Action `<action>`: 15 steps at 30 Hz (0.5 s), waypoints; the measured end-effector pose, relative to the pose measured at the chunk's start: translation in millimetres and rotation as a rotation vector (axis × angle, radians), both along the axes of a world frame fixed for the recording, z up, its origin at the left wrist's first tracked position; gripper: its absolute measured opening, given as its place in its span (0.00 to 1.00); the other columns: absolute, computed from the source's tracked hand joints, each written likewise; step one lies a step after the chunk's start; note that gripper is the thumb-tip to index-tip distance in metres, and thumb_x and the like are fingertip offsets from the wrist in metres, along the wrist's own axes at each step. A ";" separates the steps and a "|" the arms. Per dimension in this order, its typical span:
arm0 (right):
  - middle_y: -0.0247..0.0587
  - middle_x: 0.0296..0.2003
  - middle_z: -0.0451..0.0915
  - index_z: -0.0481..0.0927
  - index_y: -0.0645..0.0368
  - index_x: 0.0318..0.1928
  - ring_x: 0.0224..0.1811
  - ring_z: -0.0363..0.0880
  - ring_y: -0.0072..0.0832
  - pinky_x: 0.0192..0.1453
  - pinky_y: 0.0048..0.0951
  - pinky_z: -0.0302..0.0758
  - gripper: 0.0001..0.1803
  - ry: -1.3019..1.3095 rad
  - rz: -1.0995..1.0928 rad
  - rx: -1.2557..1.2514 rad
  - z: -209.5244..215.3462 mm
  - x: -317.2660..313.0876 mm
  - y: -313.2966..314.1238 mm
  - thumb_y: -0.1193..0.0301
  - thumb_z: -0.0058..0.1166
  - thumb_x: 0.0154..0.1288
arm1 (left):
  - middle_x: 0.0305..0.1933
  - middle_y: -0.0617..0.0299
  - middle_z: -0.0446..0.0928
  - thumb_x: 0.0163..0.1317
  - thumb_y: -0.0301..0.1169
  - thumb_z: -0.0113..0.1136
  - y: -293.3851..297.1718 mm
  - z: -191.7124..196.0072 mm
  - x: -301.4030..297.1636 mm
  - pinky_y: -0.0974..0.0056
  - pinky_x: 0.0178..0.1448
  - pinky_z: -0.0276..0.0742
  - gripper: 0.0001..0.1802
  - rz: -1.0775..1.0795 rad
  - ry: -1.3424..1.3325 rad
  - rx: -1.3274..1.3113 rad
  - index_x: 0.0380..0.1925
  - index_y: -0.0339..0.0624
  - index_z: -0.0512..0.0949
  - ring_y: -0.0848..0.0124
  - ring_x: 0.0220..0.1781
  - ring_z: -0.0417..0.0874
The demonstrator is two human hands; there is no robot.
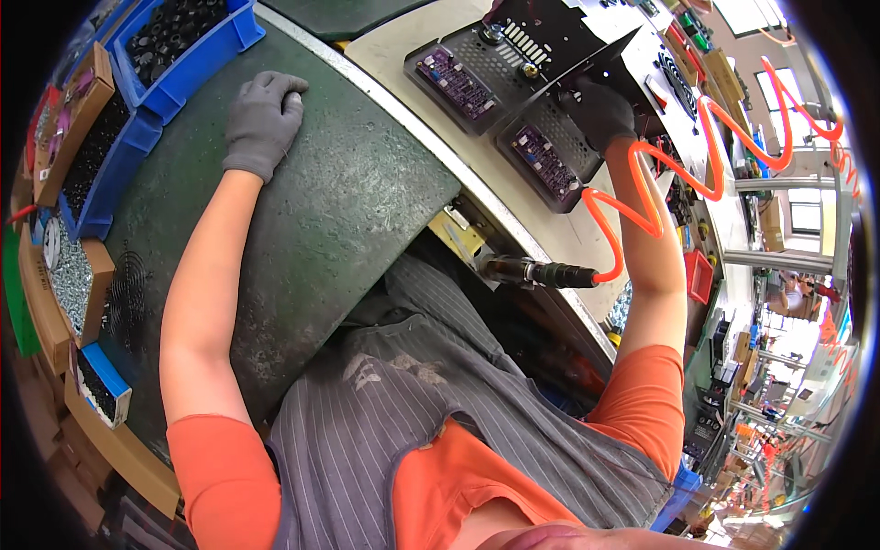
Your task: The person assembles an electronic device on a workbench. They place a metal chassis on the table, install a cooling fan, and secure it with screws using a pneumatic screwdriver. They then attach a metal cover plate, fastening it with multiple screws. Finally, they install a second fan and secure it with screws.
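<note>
Circuit board point(547, 165), purple and crowded with parts, lies just to the left of the right hand point(600, 112) and closer to the person's body; it sits on the near black perforated panel point(570, 139), on the pale worktop point(390, 57). Its long axis slants from upper left to lower right, roughly parallel to a second circuit board point(456, 84) on the far black perforated panel point(478, 53), which lies farther left. The right hand is plainly the nearer one, reaching in over the near panel's right side. Its fingers merge with the dark metal, so I cannot tell whether they grip the panel or only touch it.

The left hand point(264, 124) rests well apart on the green worktop point(183, 238), its fingers loosely curled and back upward; the palm is hidden, so I cannot tell if anything is inside. Nearest to it is a blue bin point(240, 27) of black parts.

Counted: two gloved hands, two purple boards, two perforated panels beneath them, one dark pneumatic driver point(541, 273) at the pale worktop's near edge, one orange coiled hose point(678, 171) running from it, and two large blue bins along the left, the second point(92, 213) below the first.
</note>
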State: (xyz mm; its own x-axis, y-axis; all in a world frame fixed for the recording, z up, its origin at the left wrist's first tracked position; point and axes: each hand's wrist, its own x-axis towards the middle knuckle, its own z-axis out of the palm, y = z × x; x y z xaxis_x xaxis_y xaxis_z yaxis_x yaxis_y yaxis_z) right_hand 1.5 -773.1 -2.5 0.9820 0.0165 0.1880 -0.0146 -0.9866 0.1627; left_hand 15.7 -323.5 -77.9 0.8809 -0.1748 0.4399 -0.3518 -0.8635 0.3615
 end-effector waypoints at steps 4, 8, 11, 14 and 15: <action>0.48 0.38 0.83 0.83 0.51 0.42 0.44 0.82 0.45 0.50 0.46 0.75 0.21 0.144 -0.044 -0.282 -22.5 21.3 -20.8 0.50 0.46 0.66 | 0.45 0.59 0.78 0.59 0.31 0.55 1.0 -2.3 0.0 0.57 0.56 0.72 0.09 -0.028 -0.022 -0.019 0.38 0.49 0.81 0.57 0.51 0.76; 0.51 0.44 0.80 0.80 0.57 0.46 0.50 0.79 0.45 0.56 0.46 0.73 0.24 -0.084 0.008 -0.158 -30.2 14.4 -39.5 0.50 0.50 0.62 | 0.44 0.58 0.77 0.56 0.30 0.56 3.2 -10.6 3.2 0.56 0.56 0.72 0.08 -0.050 -0.083 -0.085 0.35 0.50 0.82 0.56 0.50 0.75; 0.51 0.45 0.80 0.80 0.57 0.46 0.50 0.78 0.44 0.55 0.44 0.73 0.23 -0.224 -0.003 -0.137 -44.2 28.8 -29.6 0.52 0.51 0.60 | 0.43 0.57 0.77 0.56 0.30 0.57 11.2 -10.3 2.6 0.56 0.56 0.72 0.08 -0.028 -0.060 -0.084 0.35 0.50 0.81 0.55 0.49 0.75; 0.50 0.43 0.81 0.81 0.56 0.43 0.47 0.80 0.44 0.52 0.42 0.74 0.20 -0.150 -0.052 -0.118 -43.4 12.1 -28.3 0.55 0.51 0.60 | 0.43 0.56 0.77 0.56 0.30 0.57 4.1 -7.4 4.3 0.56 0.56 0.72 0.08 -0.048 -0.056 -0.068 0.36 0.49 0.81 0.55 0.49 0.75; 0.50 0.42 0.82 0.81 0.56 0.43 0.46 0.80 0.44 0.51 0.42 0.74 0.20 -0.073 -0.060 -0.050 -40.3 2.3 -24.9 0.55 0.51 0.60 | 0.43 0.56 0.77 0.56 0.30 0.57 3.0 -8.9 6.4 0.56 0.56 0.72 0.08 -0.070 -0.057 -0.069 0.36 0.49 0.81 0.55 0.49 0.75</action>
